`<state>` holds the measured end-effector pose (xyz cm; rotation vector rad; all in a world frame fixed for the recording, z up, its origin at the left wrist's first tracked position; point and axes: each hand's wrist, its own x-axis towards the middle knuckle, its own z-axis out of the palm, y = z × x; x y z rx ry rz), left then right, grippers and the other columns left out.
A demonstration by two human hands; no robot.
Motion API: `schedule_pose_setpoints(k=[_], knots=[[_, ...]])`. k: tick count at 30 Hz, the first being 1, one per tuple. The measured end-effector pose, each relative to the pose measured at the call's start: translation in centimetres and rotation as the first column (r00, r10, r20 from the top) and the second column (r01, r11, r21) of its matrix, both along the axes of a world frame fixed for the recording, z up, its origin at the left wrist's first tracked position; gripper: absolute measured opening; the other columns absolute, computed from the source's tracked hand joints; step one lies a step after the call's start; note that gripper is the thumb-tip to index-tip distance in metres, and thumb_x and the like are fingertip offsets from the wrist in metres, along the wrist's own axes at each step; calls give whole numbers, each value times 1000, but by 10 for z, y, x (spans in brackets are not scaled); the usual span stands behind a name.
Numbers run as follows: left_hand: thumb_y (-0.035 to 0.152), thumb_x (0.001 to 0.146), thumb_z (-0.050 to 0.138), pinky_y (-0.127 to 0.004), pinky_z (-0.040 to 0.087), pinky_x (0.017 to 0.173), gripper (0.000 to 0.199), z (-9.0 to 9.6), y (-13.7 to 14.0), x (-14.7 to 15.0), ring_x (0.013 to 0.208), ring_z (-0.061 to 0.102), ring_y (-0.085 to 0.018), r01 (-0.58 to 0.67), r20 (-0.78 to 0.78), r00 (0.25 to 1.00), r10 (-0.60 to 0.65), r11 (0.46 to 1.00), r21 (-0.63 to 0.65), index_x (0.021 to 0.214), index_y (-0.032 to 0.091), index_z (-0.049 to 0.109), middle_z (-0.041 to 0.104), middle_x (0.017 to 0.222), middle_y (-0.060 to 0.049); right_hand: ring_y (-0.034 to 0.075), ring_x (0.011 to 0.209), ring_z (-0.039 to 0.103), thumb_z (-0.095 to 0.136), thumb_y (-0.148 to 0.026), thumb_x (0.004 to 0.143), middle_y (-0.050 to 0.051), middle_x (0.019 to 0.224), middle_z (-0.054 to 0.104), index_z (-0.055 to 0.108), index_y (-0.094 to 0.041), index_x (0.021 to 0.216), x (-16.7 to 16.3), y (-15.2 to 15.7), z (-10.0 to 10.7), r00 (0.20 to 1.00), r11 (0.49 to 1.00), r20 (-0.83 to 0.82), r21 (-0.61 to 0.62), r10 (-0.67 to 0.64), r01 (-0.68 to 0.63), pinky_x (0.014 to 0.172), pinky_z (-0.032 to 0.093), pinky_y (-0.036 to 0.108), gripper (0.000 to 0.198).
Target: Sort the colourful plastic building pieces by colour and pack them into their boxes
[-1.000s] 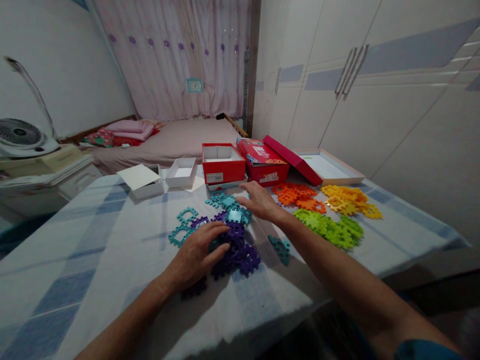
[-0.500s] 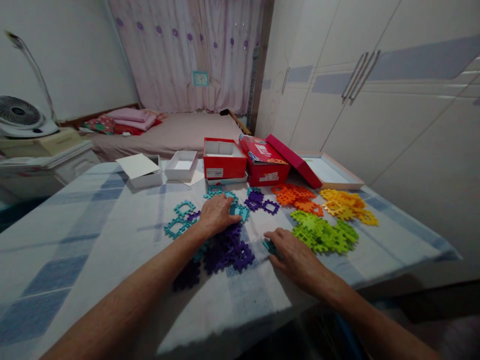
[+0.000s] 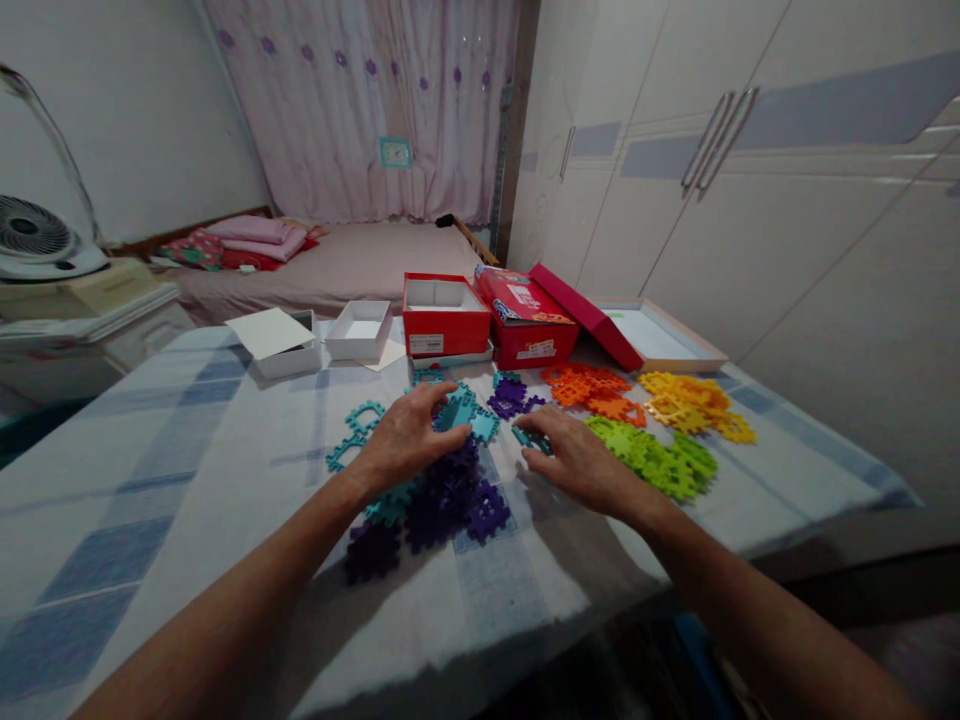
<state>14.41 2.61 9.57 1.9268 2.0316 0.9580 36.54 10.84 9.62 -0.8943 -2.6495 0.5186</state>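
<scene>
My left hand point(image 3: 409, 432) is over the heap with thumb and fingers spread, holding nothing. Just past its fingertips lie turquoise interlocking plastic pieces point(image 3: 480, 422), with toothed edges. Dark purple interlocking pieces point(image 3: 442, 500) are heaped below the hand, nearer me. To the right, my right hand point(image 3: 574, 455) pinches a turquoise interlocking piece point(image 3: 531, 438), partly covered by the fingers, a little above the cloth. More purple pieces point(image 3: 510, 397) sit beyond it. Green interlocking pieces point(image 3: 652, 458) lie just right of that hand.
Orange pieces point(image 3: 589, 388) and yellow pieces point(image 3: 697, 405) lie in piles at the right. Along the table's far side stand small white boxes point(image 3: 358, 335), an open red box point(image 3: 446, 330), a lidded red box point(image 3: 529, 340) and a shallow tray point(image 3: 675, 345).
My left hand has drawn back slightly to the left and its fingers have spread. My right hand has moved forward, toward the heap, with the turquoise piece still in it.
</scene>
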Motion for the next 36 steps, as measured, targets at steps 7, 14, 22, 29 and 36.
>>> schedule_pose_setpoints(k=[7,14,22,29,36], knots=[[35,79,64,-37,51,90,51,3,-60,16,100,62,-22,224,-78,969,-234,967,-119,128,21,55,63,114,-9,22,108,56,51,-19,85,13,114,60,60,-13,116,-64,20,-21,993,989,101,142,-55,40,92,41,30,33],[36,85,58,-39,49,96,41,-16,-65,16,111,59,-24,217,-148,961,-232,970,-106,123,20,58,62,123,-11,24,104,58,54,-34,89,14,111,62,60,-15,114,-74,19,-35,983,982,161,179,-93,63,88,43,32,32],[38,89,48,-44,48,96,34,-22,-56,-34,107,60,-27,-101,-262,958,114,993,66,111,17,63,65,114,-12,22,100,59,55,-25,86,12,107,65,63,-13,111,-70,24,-38,991,993,123,111,-53,39,89,41,29,28],[38,87,49,-43,47,98,32,-47,-55,-57,109,59,-26,-165,-272,945,182,983,84,107,19,66,65,114,-10,21,105,56,57,-21,83,12,112,61,58,-13,118,-62,22,-41,997,998,60,48,-48,45,93,40,30,37],[42,89,48,-41,45,101,37,-51,-55,-56,111,57,-26,-147,-278,947,162,986,73,111,17,65,64,116,-11,23,110,53,58,-14,77,14,115,59,61,-12,114,-57,13,-42,996,998,92,59,0,-5,96,40,32,38]])
